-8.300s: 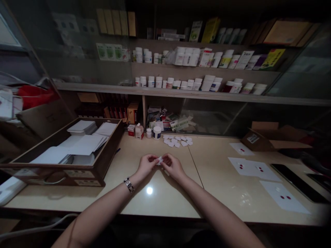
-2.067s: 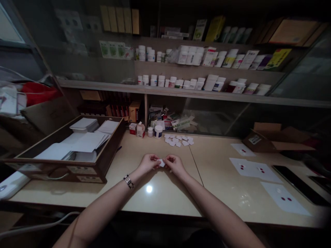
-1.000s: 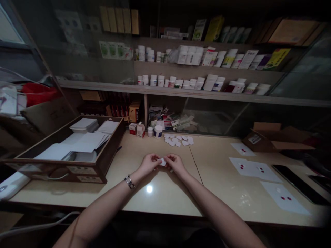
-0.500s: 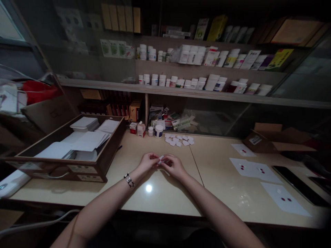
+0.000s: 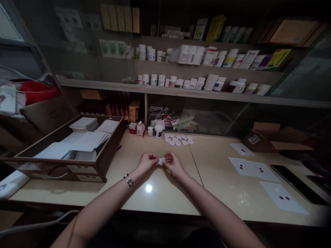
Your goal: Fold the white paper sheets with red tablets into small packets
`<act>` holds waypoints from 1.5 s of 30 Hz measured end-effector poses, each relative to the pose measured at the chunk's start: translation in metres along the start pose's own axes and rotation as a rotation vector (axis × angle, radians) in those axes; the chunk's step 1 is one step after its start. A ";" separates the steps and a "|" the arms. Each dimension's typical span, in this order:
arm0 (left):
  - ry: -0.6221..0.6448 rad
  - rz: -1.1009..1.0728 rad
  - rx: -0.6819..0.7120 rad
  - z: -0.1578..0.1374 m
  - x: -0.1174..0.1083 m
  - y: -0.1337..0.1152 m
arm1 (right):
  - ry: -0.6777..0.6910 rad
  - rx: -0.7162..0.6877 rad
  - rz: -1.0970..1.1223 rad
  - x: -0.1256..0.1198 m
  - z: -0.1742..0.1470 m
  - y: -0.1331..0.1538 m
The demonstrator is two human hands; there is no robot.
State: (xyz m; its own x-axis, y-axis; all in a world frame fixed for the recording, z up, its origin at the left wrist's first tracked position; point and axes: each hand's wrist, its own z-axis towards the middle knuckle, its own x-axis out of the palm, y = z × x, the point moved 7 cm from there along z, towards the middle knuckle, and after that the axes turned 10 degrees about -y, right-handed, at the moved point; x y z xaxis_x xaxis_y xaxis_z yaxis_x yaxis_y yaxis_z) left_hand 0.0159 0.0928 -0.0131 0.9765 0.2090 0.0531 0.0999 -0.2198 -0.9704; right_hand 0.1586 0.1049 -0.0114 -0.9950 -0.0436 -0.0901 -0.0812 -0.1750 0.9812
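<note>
Between my hands is a small folded white paper packet (image 5: 161,161), just above the table. My left hand (image 5: 148,162) pinches its left end, and a watch-like bracelet is on that wrist. My right hand (image 5: 174,164) grips the right end with thumb and fingers, the other fingers curled above. Beyond them lies a group of similar folded paper packets (image 5: 178,139). On the right, flat white paper sheets (image 5: 287,199) carry dark red and white pills (image 5: 284,198). What the held packet contains is hidden.
A wooden drawer (image 5: 102,168) with stacked white paper stands left. Small medicine boxes (image 5: 141,129), a white jar (image 5: 158,131) and a smaller bottle (image 5: 150,131) stand at the back. A phone (image 5: 297,184) and an open cardboard box (image 5: 266,139) are right. Shelves of bottles rise behind.
The right hand has shifted its fingers, lifting some of them off the packet. More of the white paper shows between the hands, flatter than before.
</note>
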 end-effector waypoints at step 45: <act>-0.139 0.929 0.830 -0.029 -0.001 -0.038 | 0.098 -0.457 -0.790 0.002 -0.017 0.039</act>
State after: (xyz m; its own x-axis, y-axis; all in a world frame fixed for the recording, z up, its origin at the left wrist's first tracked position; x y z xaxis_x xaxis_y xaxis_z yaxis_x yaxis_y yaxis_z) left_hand 0.0165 0.0731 0.0303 0.5796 0.4068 -0.7061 -0.8144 0.3177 -0.4855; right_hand 0.1542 0.0815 0.0242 -0.6486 0.1746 -0.7408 -0.6841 -0.5603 0.4669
